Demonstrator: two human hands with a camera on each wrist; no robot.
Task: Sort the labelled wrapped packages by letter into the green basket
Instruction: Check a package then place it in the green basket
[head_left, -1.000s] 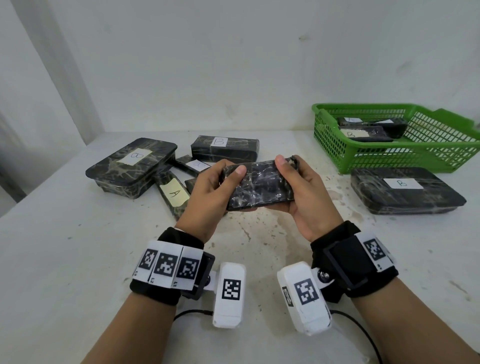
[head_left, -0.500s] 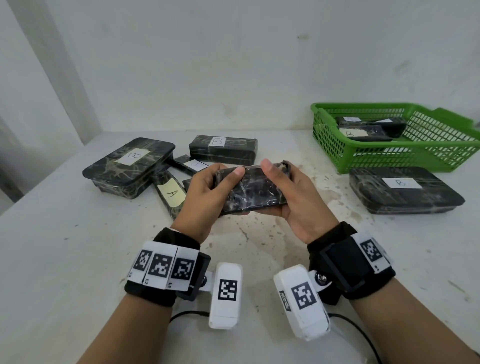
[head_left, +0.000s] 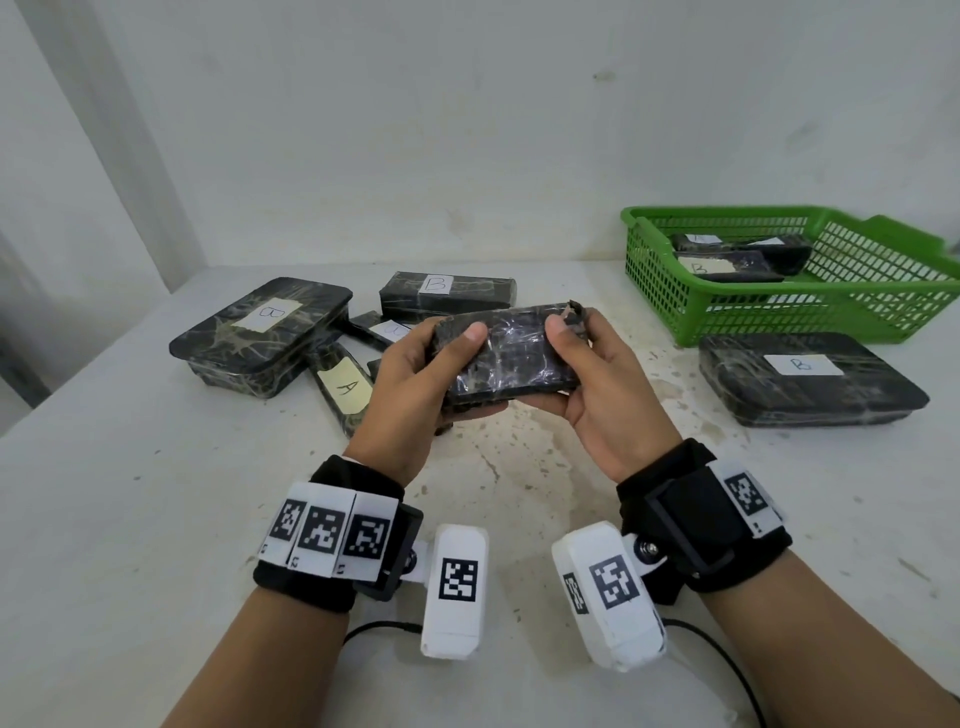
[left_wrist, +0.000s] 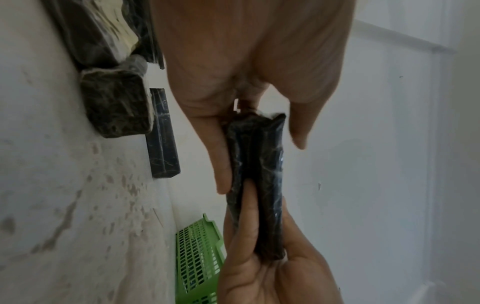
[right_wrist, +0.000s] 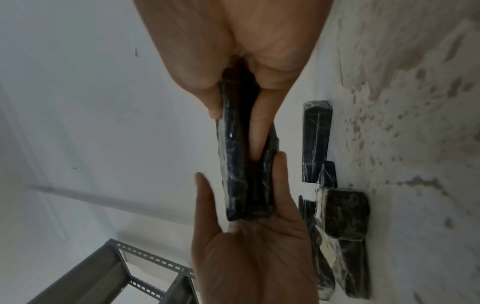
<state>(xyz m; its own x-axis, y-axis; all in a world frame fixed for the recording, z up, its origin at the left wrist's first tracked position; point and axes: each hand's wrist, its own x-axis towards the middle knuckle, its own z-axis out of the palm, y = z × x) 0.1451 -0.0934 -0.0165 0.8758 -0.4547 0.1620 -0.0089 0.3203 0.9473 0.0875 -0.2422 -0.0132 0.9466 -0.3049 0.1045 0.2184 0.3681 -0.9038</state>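
Held package (head_left: 511, 358) is up off the tabletop (head_left: 130, 519), centre of the head view, no label on the face shown. Left hand (head_left: 415, 384) and right hand (head_left: 597, 384) each clamp one short end, thumb on top, fingers (left_wrist: 221, 164) beneath. Glossy film wrap: likely slippery, rigid, light. Grip the ends. Green basket (head_left: 779, 312) at 2 o'clock.

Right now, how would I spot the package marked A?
Start at the big oval package at the table's far left. The A package is the narrow strip against its right side, with the only yellowish label; its neighbours' are white.
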